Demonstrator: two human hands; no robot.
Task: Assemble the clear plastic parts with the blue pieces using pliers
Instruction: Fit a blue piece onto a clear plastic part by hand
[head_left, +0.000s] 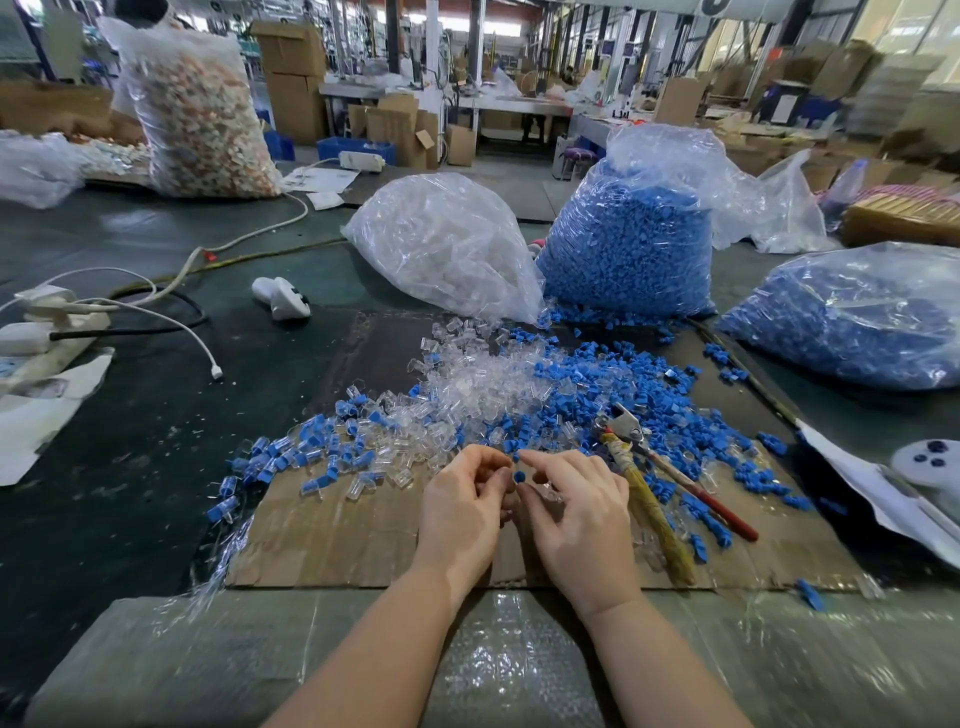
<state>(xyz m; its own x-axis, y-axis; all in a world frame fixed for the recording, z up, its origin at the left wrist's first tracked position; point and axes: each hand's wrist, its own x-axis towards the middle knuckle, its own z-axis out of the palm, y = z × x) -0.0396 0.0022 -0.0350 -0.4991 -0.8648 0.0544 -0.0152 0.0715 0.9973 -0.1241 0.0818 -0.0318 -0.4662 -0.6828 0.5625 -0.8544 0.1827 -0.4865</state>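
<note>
- L hand (460, 501) + R hand (576, 506) meet over the cardboard sheet (332, 535) at the near edge of the table (130, 415), fingertips almost touching.
- R grip: thumb & forefinger curled, pinching a small blue piece (518, 476); a clear plastic part (550, 491) sits tucked under the other R fingers.
- L grip: fingers curled in toward the blue piece; what it holds, can't tell — hidden behind the fingers.
- Pliers (660, 480) lie untouched on the cardboard just R of the R hand, head pointing away, one handle red, the other wrapped in yellowish tape.
- Loose mixed pile (493, 395) of clear parts & blue pieces spread just beyond the hands; joined clear-and-blue units (291, 457) scattered to the L.
- Behind pile: bag of clear parts (441, 244), bag of blue pieces (631, 234) beside it; another blue bag (852, 317) far R.
- White controller (283, 297) and a power strip w/ cables (41, 332) on the table to the L.
</note>
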